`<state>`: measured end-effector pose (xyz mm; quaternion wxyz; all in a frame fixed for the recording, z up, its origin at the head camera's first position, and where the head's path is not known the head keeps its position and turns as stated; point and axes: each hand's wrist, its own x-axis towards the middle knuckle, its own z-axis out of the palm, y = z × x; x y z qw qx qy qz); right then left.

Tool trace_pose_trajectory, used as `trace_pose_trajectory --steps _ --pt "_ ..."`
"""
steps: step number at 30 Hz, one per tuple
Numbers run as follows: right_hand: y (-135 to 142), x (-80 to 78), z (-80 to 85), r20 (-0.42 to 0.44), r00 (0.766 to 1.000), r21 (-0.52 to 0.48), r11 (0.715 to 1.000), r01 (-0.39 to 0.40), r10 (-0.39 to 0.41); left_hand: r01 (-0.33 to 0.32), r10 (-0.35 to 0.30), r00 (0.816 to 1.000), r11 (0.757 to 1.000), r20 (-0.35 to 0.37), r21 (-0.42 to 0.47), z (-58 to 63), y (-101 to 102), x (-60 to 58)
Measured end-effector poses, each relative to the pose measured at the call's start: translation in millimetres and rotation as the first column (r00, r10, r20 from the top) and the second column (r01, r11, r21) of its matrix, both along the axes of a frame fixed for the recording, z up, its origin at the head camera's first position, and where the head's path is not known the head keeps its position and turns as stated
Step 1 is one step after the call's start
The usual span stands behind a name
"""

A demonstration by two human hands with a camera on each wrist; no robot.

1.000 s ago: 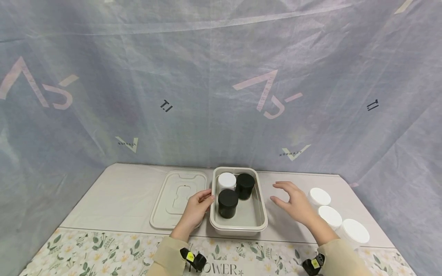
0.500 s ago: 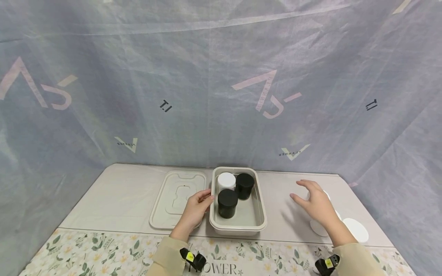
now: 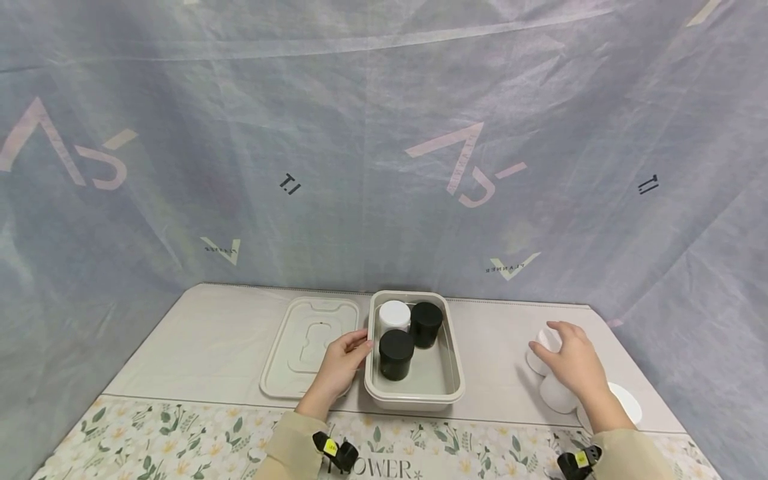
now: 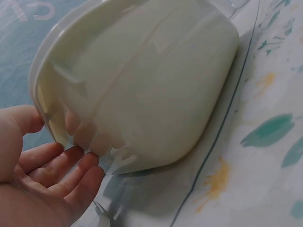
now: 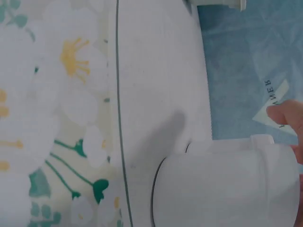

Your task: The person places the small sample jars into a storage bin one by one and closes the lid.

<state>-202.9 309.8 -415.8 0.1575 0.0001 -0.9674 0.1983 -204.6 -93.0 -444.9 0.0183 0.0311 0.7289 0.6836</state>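
— Three views, so what does each give that the others don't?

— Only the head view shows the whole counter (image 3: 210, 347): the tub (image 3: 414, 393) at the middle, with a flat lid (image 3: 300, 353) lying just beside it at its 9 o'clock. Inside the tub stand one white-lidded jar (image 3: 394, 315) and two black jars (image 3: 397, 353), all upright and crowded toward the far end.

— And the wrist views?

— The left wrist view shows the tub's pale, rounded outer wall (image 4: 156, 85) up close, with the left hand (image 4: 38, 175) against it, fingertips (image 4: 92, 168) touching the wall under the rim and the thumb up by the rim. The fingers lie fairly straight, not wrapped round anything. In the head view that hand (image 3: 342, 363) sits at the tub's 9 o'clock side.

— The right hand?

— From the head camera the right hand (image 3: 573, 363) lies over a white jar (image 3: 543, 343) at about 3 o'clock from the tub, well apart from it, fingers curved down around the jar. Two more white jars (image 3: 558, 393) sit just nearer the person, partly hidden by the hand and wrist.

— How does that jar look?

— Plain white, round, smooth-walled. The right wrist view shows it (image 5: 227, 184) filling the lower frame, with a fingertip (image 5: 286, 116) at its edge.
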Motion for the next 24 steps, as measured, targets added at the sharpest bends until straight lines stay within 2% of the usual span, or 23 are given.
trace_pose_trajectory --steps 3,11,20,24 --pt "2.6 0.7 -1.4 0.037 0.999 0.011 0.999 0.038 -0.038 0.001 -0.001 1.0 1.0 0.002 -0.007 11.6 0.8 6.7" --pt "7.0 0.8 -1.1 0.167 0.979 0.011 0.994 0.113 -0.113 0.006 -0.006 1.0 1.0 0.004 0.003 11.7 0.8 6.7" --pt "4.5 1.7 -1.6 0.155 0.977 -0.013 0.988 0.152 -0.149 0.01 -0.01 1.0 1.0 -0.006 0.014 15.8 1.1 8.9" --pt "2.6 2.7 0.3 0.149 0.979 -0.027 0.989 0.147 -0.142 0.008 -0.008 1.0 1.0 -0.002 0.007 11.4 0.5 5.9"
